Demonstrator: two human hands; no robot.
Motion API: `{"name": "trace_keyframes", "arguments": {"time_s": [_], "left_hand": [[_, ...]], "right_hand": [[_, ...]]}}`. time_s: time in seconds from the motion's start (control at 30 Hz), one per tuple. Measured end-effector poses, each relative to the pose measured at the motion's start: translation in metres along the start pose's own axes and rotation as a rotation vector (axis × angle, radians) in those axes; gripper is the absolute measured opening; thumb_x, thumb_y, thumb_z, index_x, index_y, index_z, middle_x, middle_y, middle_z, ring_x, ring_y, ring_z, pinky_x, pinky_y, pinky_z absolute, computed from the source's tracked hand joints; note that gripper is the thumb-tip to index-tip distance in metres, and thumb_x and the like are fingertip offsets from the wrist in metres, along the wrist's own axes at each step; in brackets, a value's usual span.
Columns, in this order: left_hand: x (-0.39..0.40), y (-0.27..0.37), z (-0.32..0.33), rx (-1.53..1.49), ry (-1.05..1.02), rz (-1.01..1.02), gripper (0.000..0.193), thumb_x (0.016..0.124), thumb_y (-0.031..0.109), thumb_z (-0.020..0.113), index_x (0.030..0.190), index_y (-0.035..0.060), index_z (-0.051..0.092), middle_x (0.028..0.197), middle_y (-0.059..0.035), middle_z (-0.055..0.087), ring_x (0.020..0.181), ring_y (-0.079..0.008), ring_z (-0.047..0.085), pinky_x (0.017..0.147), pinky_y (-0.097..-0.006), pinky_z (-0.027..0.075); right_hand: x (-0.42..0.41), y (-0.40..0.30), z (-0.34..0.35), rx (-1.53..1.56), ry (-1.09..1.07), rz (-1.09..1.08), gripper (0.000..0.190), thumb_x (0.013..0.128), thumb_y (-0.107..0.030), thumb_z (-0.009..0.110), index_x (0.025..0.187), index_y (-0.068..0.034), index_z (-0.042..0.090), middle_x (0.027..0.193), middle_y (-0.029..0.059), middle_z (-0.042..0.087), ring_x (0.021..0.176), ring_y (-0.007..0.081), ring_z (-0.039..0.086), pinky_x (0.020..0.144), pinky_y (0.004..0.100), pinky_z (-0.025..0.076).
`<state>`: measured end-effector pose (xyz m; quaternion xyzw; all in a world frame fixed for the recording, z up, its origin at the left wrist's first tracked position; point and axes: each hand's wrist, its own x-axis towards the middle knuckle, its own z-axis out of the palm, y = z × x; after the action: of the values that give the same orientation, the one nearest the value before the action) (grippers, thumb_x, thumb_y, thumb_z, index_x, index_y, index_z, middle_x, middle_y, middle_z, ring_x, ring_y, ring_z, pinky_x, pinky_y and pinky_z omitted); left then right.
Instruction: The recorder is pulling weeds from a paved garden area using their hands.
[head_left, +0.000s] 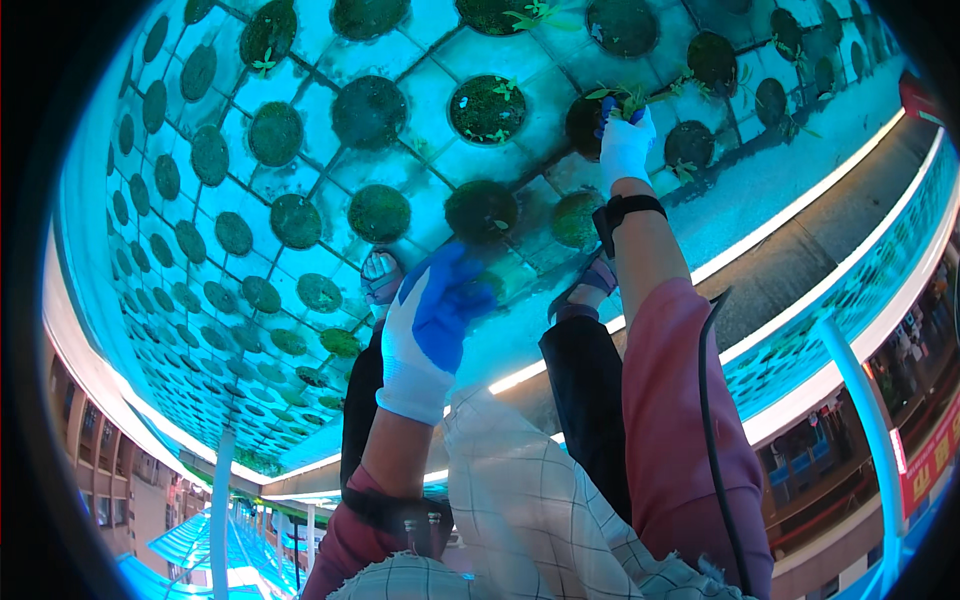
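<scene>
My right hand (628, 142), in a white glove with blue-coated fingers, is reached out over a round soil-filled hole in the paving. Its fingers close around a tuft of green weeds (636, 99), and leaves stick out past the fingertips. My left hand (435, 322), gloved the same way, hangs nearer my body above the paving. Motion blurs its fingers, and whether anything is in them cannot be made out. Ahead of it lies a dark, mossy round hole (481, 211) in the pale paving blocks (424, 169).
More weeds (684, 171) grow from holes on the right. My feet in sandals (381, 276) stand on the paving. A lit curb (795, 199) edges a grey strip on the right. A black cable (709, 420) runs along my right sleeve. Posts (223, 495) rise beyond the paving.
</scene>
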<state>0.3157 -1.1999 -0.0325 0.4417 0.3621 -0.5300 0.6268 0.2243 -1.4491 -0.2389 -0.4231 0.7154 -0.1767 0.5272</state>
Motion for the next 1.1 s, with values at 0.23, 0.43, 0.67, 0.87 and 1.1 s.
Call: {"name": "trace_keyframes", "arguments": {"time_s": [0.23, 0.43, 0.67, 0.87, 1.1], "left_hand": [[0.01, -0.005, 0.004, 0.079, -0.021, 0.016, 0.036, 0.089, 0.023, 0.043, 0.119, 0.0037, 0.046, 0.104, -0.0098, 0.056, 0.086, -0.0209, 0.056, 0.08, -0.039, 0.045], [0.014, -0.005, 0.0, 0.081, -0.011, 0.008, 0.039, 0.088, 0.026, 0.044, 0.12, 0.0038, 0.044, 0.105, -0.0097, 0.055, 0.088, -0.0211, 0.056, 0.081, -0.0393, 0.045], [0.019, -0.011, 0.007, 0.177, 0.027, 0.007, 0.039, 0.088, 0.026, 0.044, 0.12, 0.0039, 0.045, 0.104, -0.0094, 0.055, 0.086, -0.0204, 0.056, 0.078, -0.0387, 0.046], [0.027, -0.024, 0.021, 0.248, 0.057, 0.019, 0.036, 0.088, 0.025, 0.046, 0.117, 0.0048, 0.046, 0.101, -0.009, 0.056, 0.083, -0.0201, 0.056, 0.076, -0.0387, 0.046], [0.008, -0.035, 0.057, 0.345, 0.07, 0.094, 0.032, 0.089, 0.023, 0.046, 0.114, 0.0044, 0.048, 0.096, -0.0095, 0.057, 0.078, -0.0202, 0.057, 0.071, -0.0371, 0.048]], "right_hand": [[0.04, 0.007, 0.001, -0.423, -0.088, -0.178, 0.026, 0.075, -0.016, 0.061, 0.098, -0.003, 0.059, 0.076, 0.0129, 0.062, 0.066, 0.0219, 0.059, 0.064, 0.0339, 0.047], [0.01, 0.035, -0.088, -0.191, 0.182, 0.126, 0.016, 0.078, -0.011, 0.058, 0.092, -0.004, 0.062, 0.075, 0.0085, 0.062, 0.062, 0.0187, 0.058, 0.056, 0.0318, 0.045], [0.05, 0.038, -0.167, -0.734, 0.197, -0.12, 0.034, 0.073, -0.011, 0.061, 0.107, -0.008, 0.055, 0.095, 0.0134, 0.061, 0.084, 0.0274, 0.059, 0.073, 0.0369, 0.045], [0.053, 0.002, -0.155, -1.485, -0.092, -0.333, 0.035, 0.077, -0.021, 0.056, 0.111, -0.017, 0.05, 0.106, 0.0114, 0.054, 0.096, 0.029, 0.055, 0.078, 0.0413, 0.046], [0.059, -0.01, -0.148, -1.273, -0.206, -0.217, 0.028, 0.075, -0.014, 0.053, 0.103, -0.012, 0.055, 0.097, 0.0154, 0.058, 0.088, 0.0313, 0.058, 0.076, 0.0408, 0.046]]}}
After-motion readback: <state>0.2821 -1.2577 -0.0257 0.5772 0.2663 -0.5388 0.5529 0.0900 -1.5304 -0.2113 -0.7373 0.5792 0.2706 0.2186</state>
